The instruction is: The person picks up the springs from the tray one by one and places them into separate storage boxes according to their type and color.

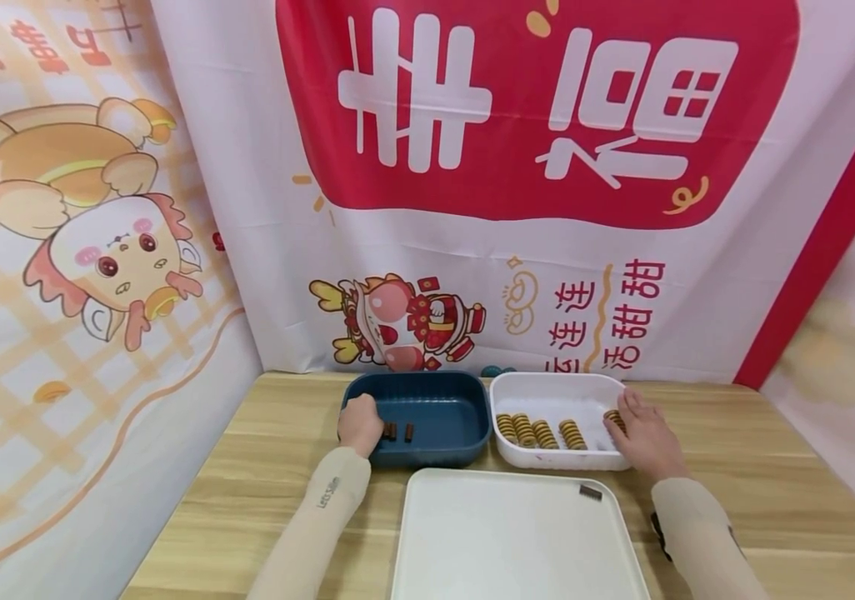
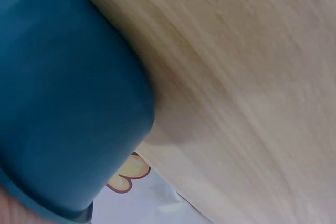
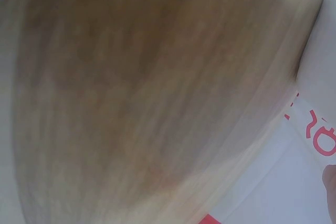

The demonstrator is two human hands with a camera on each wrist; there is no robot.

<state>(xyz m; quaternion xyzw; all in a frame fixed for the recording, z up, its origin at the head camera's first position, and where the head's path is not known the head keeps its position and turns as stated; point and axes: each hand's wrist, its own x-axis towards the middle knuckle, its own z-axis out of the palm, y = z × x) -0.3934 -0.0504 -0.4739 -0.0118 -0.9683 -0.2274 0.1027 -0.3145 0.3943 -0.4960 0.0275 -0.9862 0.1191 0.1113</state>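
Note:
My left hand (image 1: 361,425) reaches over the left end of the dark blue bin (image 1: 435,455), its fingertips hidden behind the back of the hand. Beside them, short dark brown sticks (image 1: 408,432) lie on the bin's floor. In the left wrist view the bin's outer wall (image 2: 68,87) fills the left side. My right hand (image 1: 648,435) lies across the right end of the white bin (image 1: 547,459), fingers extended over the rim. A row of round ridged cookies (image 1: 613,419) shows between its index finger and thumb, partly covered. Several more cookie rows (image 1: 543,434) lie further left.
A white tray (image 1: 510,542) stands in front of both bins, with a small dark ridged piece (image 1: 590,492) near its far right corner. The wooden table (image 1: 247,483) meets a printed cloth (image 1: 285,292) behind the bins.

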